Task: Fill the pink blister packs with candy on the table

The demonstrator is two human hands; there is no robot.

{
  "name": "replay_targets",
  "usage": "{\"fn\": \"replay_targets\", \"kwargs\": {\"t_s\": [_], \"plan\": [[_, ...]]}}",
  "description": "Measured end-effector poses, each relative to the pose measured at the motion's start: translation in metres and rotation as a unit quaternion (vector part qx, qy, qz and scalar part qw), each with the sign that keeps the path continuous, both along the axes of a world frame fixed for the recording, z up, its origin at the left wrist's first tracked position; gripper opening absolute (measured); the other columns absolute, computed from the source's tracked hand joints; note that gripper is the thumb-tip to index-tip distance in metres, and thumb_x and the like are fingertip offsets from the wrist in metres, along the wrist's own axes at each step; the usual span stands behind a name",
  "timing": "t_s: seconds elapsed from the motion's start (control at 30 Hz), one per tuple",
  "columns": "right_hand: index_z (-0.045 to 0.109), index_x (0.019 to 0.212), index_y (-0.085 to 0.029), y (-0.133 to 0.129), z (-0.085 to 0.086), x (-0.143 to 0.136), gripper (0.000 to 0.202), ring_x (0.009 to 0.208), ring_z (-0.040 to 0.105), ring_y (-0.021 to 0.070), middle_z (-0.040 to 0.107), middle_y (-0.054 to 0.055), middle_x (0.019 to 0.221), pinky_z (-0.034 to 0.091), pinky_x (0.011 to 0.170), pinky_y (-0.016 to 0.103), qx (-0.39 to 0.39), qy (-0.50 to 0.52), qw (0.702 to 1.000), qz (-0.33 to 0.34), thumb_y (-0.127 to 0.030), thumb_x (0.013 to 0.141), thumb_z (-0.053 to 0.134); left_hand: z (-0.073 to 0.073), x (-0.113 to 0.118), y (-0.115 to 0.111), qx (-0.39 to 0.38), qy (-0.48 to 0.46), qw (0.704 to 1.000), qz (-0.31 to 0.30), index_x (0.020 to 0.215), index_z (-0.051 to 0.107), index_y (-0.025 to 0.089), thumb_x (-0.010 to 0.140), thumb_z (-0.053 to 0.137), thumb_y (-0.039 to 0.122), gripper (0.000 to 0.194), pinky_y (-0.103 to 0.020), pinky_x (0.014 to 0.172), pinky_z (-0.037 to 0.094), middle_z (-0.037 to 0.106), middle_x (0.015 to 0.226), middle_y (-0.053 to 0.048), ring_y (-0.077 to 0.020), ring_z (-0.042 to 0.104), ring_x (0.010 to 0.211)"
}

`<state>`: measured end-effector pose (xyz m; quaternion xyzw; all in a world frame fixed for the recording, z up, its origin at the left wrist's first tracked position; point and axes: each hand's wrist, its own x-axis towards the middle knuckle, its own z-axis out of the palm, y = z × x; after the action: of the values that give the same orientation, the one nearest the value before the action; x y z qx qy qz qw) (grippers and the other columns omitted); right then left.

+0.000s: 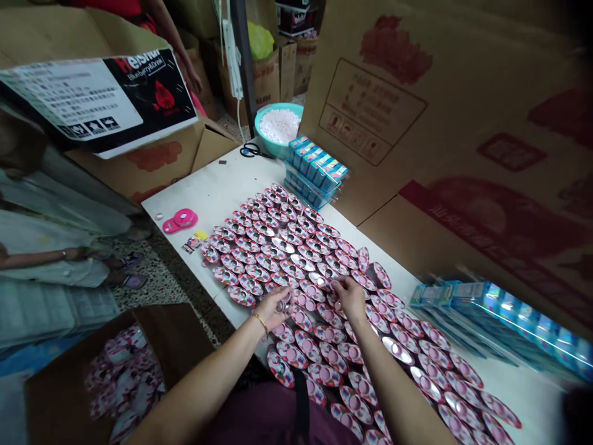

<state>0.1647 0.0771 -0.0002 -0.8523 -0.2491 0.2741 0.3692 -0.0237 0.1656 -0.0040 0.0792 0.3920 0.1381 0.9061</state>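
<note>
- The oval packs stood in close rows on the white surface, with their printed faces upward.
- The long axis of most packs ran from upper left to lower right in the view; a few near the right border were turned more steeply.
- Many of the nearer packs carried a pink disc in the middle; several farther ones showed a dark middle.
- The left hand was over the left part of the rows, palm turned inward, and its fingers were curled around some small round pieces.
- The right hand reached down to the packs, wrist bent, fingertips close together at one pack; I could not tell whether they were grasping something.
- Both forearms came from the lower edge, and a gold bracelet was on the left wrist.
- On the black and white carton, "Blumberry&Drink" or similar could be read, beneath a larger word which was partly cut.
- The big carton on the right bore red printing and a framed text, too unclear for reading.
</note>
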Motion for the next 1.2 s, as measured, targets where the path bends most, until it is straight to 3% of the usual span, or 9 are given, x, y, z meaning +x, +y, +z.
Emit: {"fn": "replay_targets", "kwargs": {"t_s": [0.17, 0.33, 0.47, 0.6, 0.7, 0.8, 0.9, 1.03, 1.2], "plan": [[0.056, 0.079, -0.017, 0.034, 0.010, 0.027, 0.015, 0.080, 0.055, 0.0193, 0.061, 0.008, 0.084, 0.038, 0.068, 0.027, -0.193, -0.254, 0.932, 0.173, -0.024, 0.073, 0.045, 0.009, -0.018, 0.006, 0.011, 0.003, 1.000, 0.019, 0.075, 0.054, 0.015, 0.068, 0.059, 0.015, 0.009, -0.016, 0.045, 0.037, 0.055, 0.068, 0.000, -0.0080, 0.052, 0.057], [0.048, 0.103, -0.015, 0.064, 0.003, 0.036, 0.036, 0.085, 0.055, 0.0230, 0.059, 0.013, 0.093, 0.040, 0.067, 0.030, -0.350, -0.229, 0.881, 0.221, -0.029, 0.070, 0.053, 0.016, -0.027, 0.011, 0.010, 0.023, 0.999, 0.034, 0.075, 0.055, 0.014, 0.067, 0.060, 0.015, 0.010, -0.016, 0.042, 0.037, 0.055, 0.069, 0.000, -0.0075, 0.052, 0.055], [0.048, 0.105, -0.015, 0.080, 0.002, 0.046, 0.045, 0.088, 0.055, 0.0249, 0.057, 0.015, 0.098, 0.040, 0.067, 0.030, -0.397, -0.199, 0.867, 0.227, -0.030, 0.064, 0.059, 0.020, -0.029, 0.014, 0.011, 0.009, 0.999, 0.042, 0.077, 0.055, 0.015, 0.067, 0.061, 0.017, 0.012, -0.016, 0.042, 0.038, 0.055, 0.071, 0.000, -0.0073, 0.052, 0.057], [0.049, 0.103, -0.015, 0.072, 0.014, 0.040, 0.044, 0.088, 0.054, 0.0264, 0.057, 0.014, 0.097, 0.039, 0.065, 0.031, -0.388, -0.210, 0.867, 0.232, -0.031, 0.064, 0.060, 0.024, -0.035, 0.010, 0.020, 0.005, 0.999, 0.033, 0.077, 0.056, 0.014, 0.068, 0.060, 0.018, 0.011, -0.016, 0.041, 0.038, 0.055, 0.071, -0.001, -0.0073, 0.052, 0.056], [0.050, 0.103, -0.020, 0.042, 0.021, 0.015, 0.030, 0.084, 0.054, 0.0216, 0.057, 0.009, 0.096, 0.038, 0.065, 0.028, -0.281, -0.260, 0.891, 0.243, -0.033, 0.076, 0.047, 0.025, -0.047, 0.008, 0.034, 0.020, 0.999, 0.032, 0.076, 0.055, 0.014, 0.067, 0.061, 0.018, 0.011, -0.016, 0.041, 0.037, 0.054, 0.070, 0.000, -0.0075, 0.052, 0.055], [0.053, 0.099, -0.027, 0.008, 0.019, -0.019, 0.022, 0.082, 0.054, 0.0139, 0.055, 0.001, 0.097, 0.036, 0.065, 0.021, -0.136, -0.238, 0.886, 0.375, -0.027, 0.081, 0.041, 0.024, -0.056, 0.008, 0.034, 0.031, 0.998, 0.032, 0.077, 0.055, 0.014, 0.067, 0.061, 0.018, 0.012, -0.016, 0.041, 0.038, 0.054, 0.069, 0.000, -0.0074, 0.052, 0.055], [0.057, 0.093, -0.027, -0.008, 0.009, -0.043, 0.020, 0.081, 0.053, 0.0119, 0.054, 0.000, 0.094, 0.036, 0.065, 0.018, -0.101, -0.196, 0.867, 0.446, -0.022, 0.078, 0.045, 0.025, -0.055, 0.005, 0.039, 0.027, 0.999, 0.023, 0.077, 0.055, 0.014, 0.067, 0.062, 0.018, 0.013, -0.016, 0.041, 0.037, 0.055, 0.069, -0.001, -0.0078, 0.052, 0.055], [0.058, 0.082, -0.020, -0.004, 0.000, -0.034, 0.013, 0.079, 0.052, 0.0123, 0.056, 0.002, 0.088, 0.036, 0.067, 0.019, -0.089, -0.156, 0.902, 0.392, -0.018, 0.075, 0.048, 0.028, -0.049, 0.003, 0.034, 0.040, 0.998, 0.022, 0.077, 0.054, 0.014, 0.066, 0.063, 0.019, 0.015, -0.016, 0.041, 0.036, 0.055, 0.069, 0.000, -0.0079, 0.052, 0.054], [0.057, 0.079, -0.018, 0.020, 0.006, 0.034, 0.013, 0.073, 0.053, 0.0138, 0.059, 0.003, 0.079, 0.038, 0.065, 0.022, -0.094, -0.202, 0.957, 0.184, -0.023, 0.074, 0.046, 0.027, -0.049, 0.005, 0.028, 0.044, 0.998, 0.040, 0.081, 0.056, 0.014, 0.065, 0.062, 0.016, 0.018, -0.017, 0.042, 0.036, 0.055, 0.070, 0.000, -0.0078, 0.051, 0.054]]}}
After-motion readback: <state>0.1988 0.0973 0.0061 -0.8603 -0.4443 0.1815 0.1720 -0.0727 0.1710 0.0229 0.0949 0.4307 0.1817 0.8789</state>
